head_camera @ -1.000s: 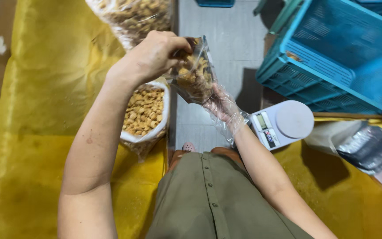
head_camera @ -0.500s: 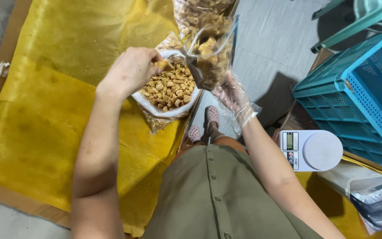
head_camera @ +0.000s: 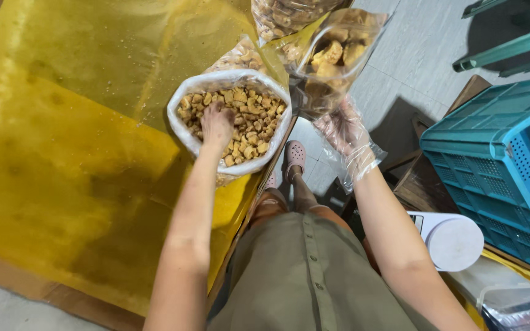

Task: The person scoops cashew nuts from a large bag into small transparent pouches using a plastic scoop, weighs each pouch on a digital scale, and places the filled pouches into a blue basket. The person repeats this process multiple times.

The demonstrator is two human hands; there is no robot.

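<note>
Left hand point(head_camera: 217, 124) plunged into the big open sack point(head_camera: 182, 132) of golden fried snack pieces point(head_camera: 249, 113), fingers curled down among them, knuckles up; impossible to tell whether anything is pinched, since the fingertips sit buried in the pile. Sack standing upright on the yellow sheet point(head_camera: 75, 141), rim rolled back, close to the sheet's right edge.

Right hand point(head_camera: 345, 132), wrapped in a loose clear plastic glove, raised just right of the sack and closed around the lower part of a small clear pouch point(head_camera: 329, 61). Pouch held up over the grey floor point(head_camera: 412, 61), mouth open and tilted toward the top right, partly filled with the same golden pieces. Pouch and sack near each other, not touching as far as can be seen.

Behind both, at the top edge, 1 more clear bag of snacks point(head_camera: 280, 15). To the right, a teal plastic crate point(head_camera: 498, 165); below it, a white kitchen scale point(head_camera: 455, 242) with a round plate, partly hidden by the right forearm. 2 pink clogs point(head_camera: 294, 154) on the floor beneath the pouch, olive skirt below.
</note>
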